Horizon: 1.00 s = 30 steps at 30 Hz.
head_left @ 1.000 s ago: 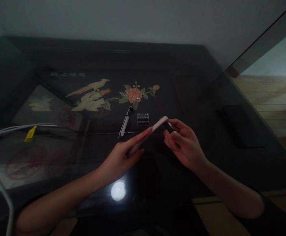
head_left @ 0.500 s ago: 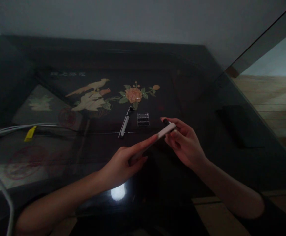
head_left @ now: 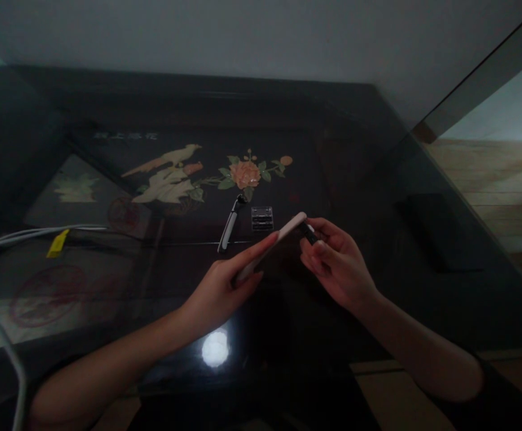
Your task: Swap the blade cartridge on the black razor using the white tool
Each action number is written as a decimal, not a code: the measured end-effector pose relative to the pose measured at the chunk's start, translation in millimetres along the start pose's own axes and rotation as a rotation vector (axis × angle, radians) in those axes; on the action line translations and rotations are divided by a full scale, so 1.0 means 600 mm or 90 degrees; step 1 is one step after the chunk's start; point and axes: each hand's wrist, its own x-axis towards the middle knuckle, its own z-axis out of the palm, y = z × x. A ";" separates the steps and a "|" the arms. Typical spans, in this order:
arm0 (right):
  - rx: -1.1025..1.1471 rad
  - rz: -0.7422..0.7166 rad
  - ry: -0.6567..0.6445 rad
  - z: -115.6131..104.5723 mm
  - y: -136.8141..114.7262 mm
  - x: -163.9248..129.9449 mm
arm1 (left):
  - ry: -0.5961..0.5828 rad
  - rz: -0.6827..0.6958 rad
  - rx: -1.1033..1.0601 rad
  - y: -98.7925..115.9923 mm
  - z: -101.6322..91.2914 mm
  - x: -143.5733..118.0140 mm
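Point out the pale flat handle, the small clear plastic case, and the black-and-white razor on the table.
Pale flat handle point(head_left: 273, 244), head view, mid-length.
Small clear plastic case point(head_left: 261, 218), head view, centre.
Black-and-white razor point(head_left: 228, 230), head view, white shaft.

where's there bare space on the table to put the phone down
Bare glass right of the right hand, up to the dark block, and near the front edge by the light reflection. Crowded behind the phone: pen-like tool, small clear case. Cables occupy the left.

Glossy dark lacquered table; smooth matt pale handle.
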 end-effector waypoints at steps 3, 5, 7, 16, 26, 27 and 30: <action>-0.004 0.000 0.002 -0.001 0.000 -0.001 | -0.002 -0.004 -0.007 0.001 0.001 0.000; -0.013 0.002 0.004 -0.002 0.000 0.000 | -0.011 0.002 -0.012 0.000 0.002 -0.002; -0.017 0.005 0.005 -0.002 -0.001 0.000 | -0.021 0.008 -0.011 -0.001 0.004 -0.004; -0.036 -0.027 0.017 0.001 -0.003 0.002 | -0.078 0.030 -0.036 0.003 0.009 -0.012; -0.006 -0.005 0.005 0.001 0.000 -0.001 | -0.005 0.004 -0.010 -0.001 0.001 -0.001; -0.006 -0.006 0.004 0.001 0.001 -0.002 | 0.002 0.001 -0.011 -0.001 0.001 0.000; -0.010 -0.008 0.009 0.002 0.000 -0.002 | -0.003 0.000 -0.016 -0.001 0.001 0.000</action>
